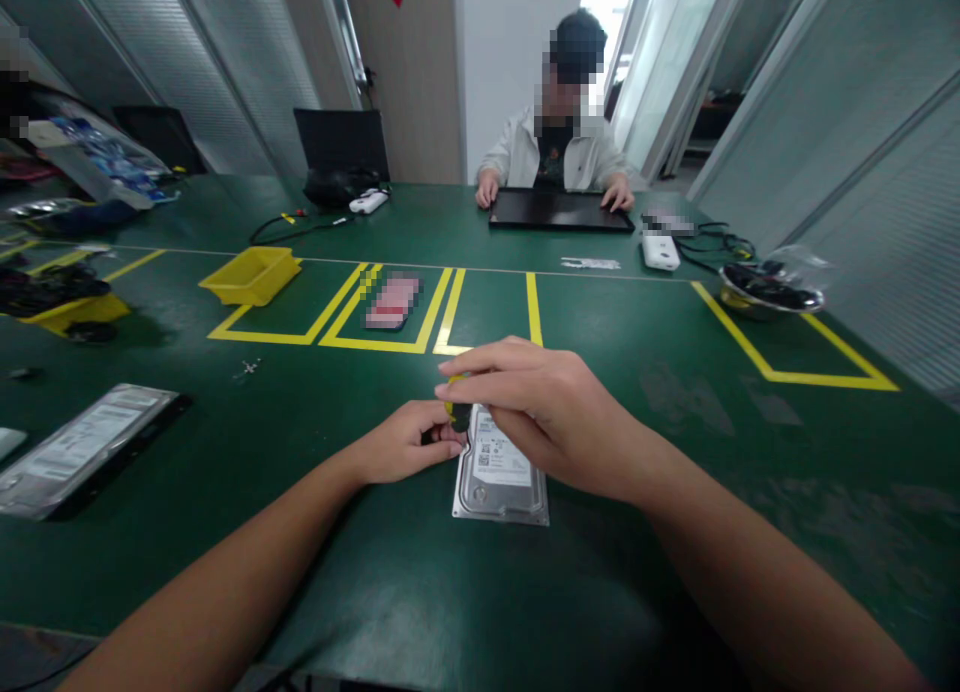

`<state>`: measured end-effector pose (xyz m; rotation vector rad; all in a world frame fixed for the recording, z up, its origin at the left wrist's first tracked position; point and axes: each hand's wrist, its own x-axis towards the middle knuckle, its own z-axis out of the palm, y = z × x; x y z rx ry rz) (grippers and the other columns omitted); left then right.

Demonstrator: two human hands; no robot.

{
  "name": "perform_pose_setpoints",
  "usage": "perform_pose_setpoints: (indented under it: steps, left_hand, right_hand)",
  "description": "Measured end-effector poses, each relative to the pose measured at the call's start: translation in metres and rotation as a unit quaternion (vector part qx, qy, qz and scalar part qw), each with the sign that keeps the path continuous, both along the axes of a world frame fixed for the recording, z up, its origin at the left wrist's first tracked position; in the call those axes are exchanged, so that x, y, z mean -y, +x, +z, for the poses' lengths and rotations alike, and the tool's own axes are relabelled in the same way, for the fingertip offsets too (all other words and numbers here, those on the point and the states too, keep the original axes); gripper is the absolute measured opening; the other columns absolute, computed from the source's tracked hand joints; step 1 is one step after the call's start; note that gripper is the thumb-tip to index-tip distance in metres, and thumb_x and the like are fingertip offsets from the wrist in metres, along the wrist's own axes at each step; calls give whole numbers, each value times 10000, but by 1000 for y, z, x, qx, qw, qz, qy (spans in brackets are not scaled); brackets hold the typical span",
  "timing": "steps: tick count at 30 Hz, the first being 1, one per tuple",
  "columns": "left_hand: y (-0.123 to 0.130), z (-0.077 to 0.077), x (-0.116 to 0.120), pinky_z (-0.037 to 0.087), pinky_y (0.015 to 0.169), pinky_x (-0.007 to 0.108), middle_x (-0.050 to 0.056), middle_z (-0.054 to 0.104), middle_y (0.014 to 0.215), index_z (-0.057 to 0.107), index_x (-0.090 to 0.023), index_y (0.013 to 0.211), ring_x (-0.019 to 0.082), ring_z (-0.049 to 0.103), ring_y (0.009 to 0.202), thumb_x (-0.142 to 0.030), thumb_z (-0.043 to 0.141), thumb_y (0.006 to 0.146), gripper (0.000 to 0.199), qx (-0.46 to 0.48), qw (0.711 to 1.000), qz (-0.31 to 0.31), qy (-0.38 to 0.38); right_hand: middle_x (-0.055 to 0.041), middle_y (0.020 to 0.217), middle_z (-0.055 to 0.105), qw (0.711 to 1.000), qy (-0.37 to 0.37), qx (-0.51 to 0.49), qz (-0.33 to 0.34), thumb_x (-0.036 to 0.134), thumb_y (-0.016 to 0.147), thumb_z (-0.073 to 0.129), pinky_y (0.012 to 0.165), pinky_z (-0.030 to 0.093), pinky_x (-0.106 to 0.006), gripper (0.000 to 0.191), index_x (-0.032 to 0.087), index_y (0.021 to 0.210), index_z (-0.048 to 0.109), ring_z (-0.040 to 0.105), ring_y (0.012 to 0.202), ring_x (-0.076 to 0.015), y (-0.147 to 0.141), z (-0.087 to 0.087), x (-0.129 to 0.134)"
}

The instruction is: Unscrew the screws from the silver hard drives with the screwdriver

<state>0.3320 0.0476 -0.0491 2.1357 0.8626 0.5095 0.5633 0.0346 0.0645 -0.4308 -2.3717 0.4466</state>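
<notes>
A silver hard drive point(502, 482) with a white label lies flat on the green table in front of me. My right hand point(547, 402) is above its far part, fingers closed round a short screwdriver point(459, 412) with a yellow and black handle. The handle points upward; its tip is hidden behind my fingers and the drive. My left hand point(412, 440) rests on the table at the drive's left edge, thumb and fingers bent against that edge beneath the screwdriver.
A second hard drive point(94, 447) lies at the left, with small screws point(251, 367) beyond it. A yellow bin point(255, 275), a pink object point(394, 302) and a metal bowl point(772, 290) stand farther back. Across the table a person point(559, 142) holds a black panel point(561, 210).
</notes>
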Motion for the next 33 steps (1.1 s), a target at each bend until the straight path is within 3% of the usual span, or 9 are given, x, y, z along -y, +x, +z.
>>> perform_pose_setpoints:
  steps: [10,15,24,33]
  left_hand:
    - [0,-1,0,447,644,248,32,623,852,623,-130,931,135,551,723,-358,577,913,233,10,1000,11,-1]
    - [0,-2,0,425,630,244,15,609,778,624,-130,913,131,542,690,-363,570,915,239,-5,1000,16,-1]
    - [0,2,-1,439,665,258,17,626,796,640,-145,906,149,562,732,-358,558,919,228,-18,1000,6,11]
    - [-1,-2,-2,423,638,250,11,599,754,614,-143,814,147,543,705,-370,568,907,250,-15,1000,14,20]
  right_hand:
    - [-131,1062,618,999,11,12,-36,57,910,464,844,489,-327,331,81,1173,663,566,963,-172,-2,1,1]
    - [-104,1014,591,998,11,15,-58,109,918,505,800,486,-316,289,112,1163,659,541,902,-161,-2,0,1]
    - [-70,922,583,996,15,38,-74,165,901,605,757,439,-281,168,95,1042,664,527,858,-160,-3,4,3]
    - [-70,864,576,993,58,20,-103,314,940,571,691,413,-277,220,109,904,640,521,790,-162,-7,-5,2]
